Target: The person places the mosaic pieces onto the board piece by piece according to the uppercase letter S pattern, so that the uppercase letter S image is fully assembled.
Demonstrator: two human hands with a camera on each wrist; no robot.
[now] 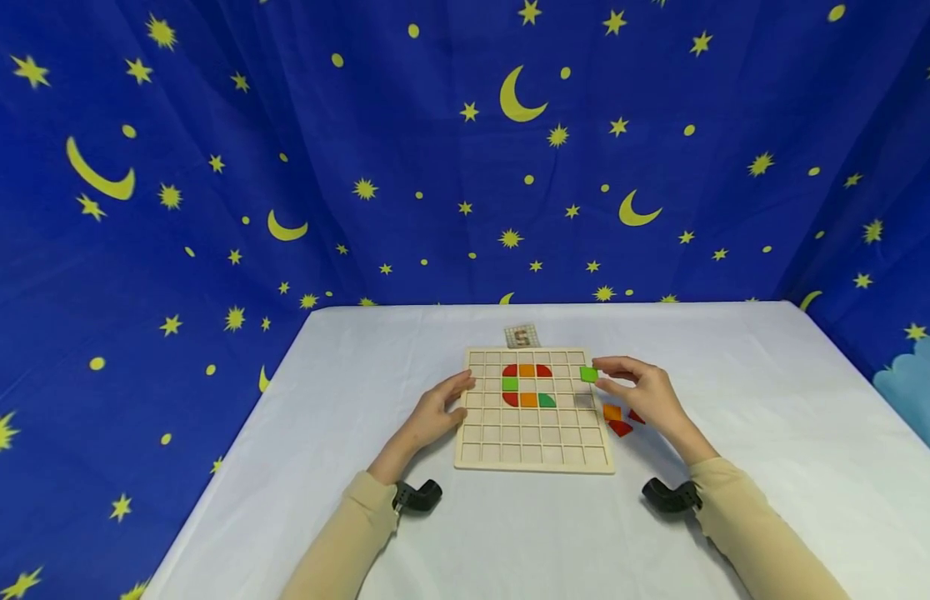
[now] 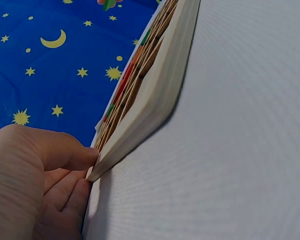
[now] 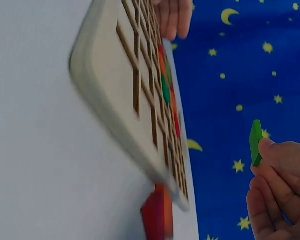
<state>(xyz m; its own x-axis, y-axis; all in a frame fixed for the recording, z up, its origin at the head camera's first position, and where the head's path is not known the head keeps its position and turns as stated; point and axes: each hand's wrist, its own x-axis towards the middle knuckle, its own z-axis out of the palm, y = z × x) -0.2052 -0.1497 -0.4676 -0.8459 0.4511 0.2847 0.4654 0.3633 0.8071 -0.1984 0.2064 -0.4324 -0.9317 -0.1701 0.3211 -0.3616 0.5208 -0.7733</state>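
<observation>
My right hand [image 1: 645, 396] pinches a green square tile [image 1: 588, 374] between thumb and fingers, above the right edge of the wooden grid board [image 1: 536, 457]. In the right wrist view the green tile [image 3: 256, 142] is seen nearly edge-on. My left hand [image 1: 433, 414] rests at the board's left edge, thumb and fingertips touching it. Set in the board's cells are red rounded tiles [image 1: 510, 400], orange squares [image 1: 528, 400], a green square [image 1: 510, 384] and a darker green rounded tile [image 1: 547, 401].
Loose orange [image 1: 612, 412] and red tiles [image 1: 621, 428] lie on the white tabletop [image 1: 540, 533] right of the board. A small card [image 1: 522, 336] with a brown figure on a grid lies behind the board. A blue curtain [image 1: 435, 150] with stars and moons hangs around the table.
</observation>
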